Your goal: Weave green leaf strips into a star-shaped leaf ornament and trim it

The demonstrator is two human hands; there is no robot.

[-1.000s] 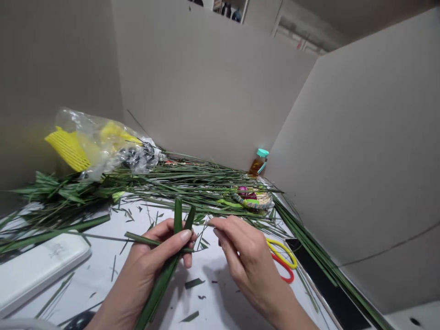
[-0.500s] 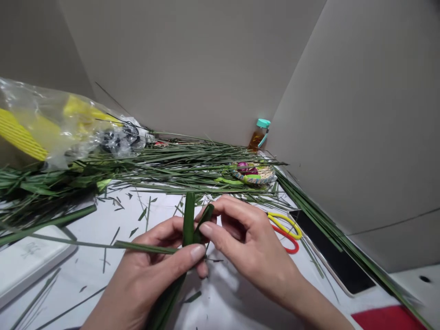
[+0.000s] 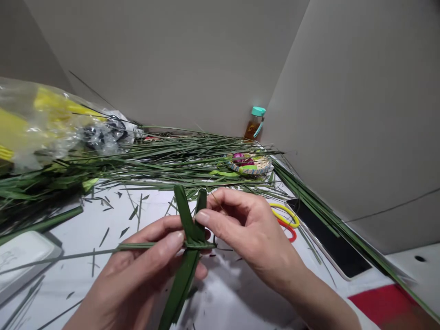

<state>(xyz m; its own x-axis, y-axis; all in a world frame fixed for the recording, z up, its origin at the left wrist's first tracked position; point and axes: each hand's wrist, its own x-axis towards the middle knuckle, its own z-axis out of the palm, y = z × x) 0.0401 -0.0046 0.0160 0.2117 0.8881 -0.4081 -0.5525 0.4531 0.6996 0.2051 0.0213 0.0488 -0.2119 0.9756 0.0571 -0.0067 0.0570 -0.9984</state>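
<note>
Worktop [image 3: 103, 215]: white, littered with green trimmings, a heap of long leaves [image 3: 165, 158] across the back.
Folded leaf [image 3: 187, 229]: up off the worktop between both hands, two ends sticking up in a V, so the crossing strip stays put.
Left hand [image 3: 144, 270]: grip closed — thumb pressing the crossing strip flat.
Right hand [image 3: 247, 229]: pinching one upright end.
Hidden: the leaf's lower end runs out of frame — fingertips behind it can't be made out.

Smooth, matt green leaf strips [image 3: 185, 256]; glossy crinkled clear plastic bag [image 3: 51, 123]; matt grey cardboard walls [image 3: 360, 101]
</note>
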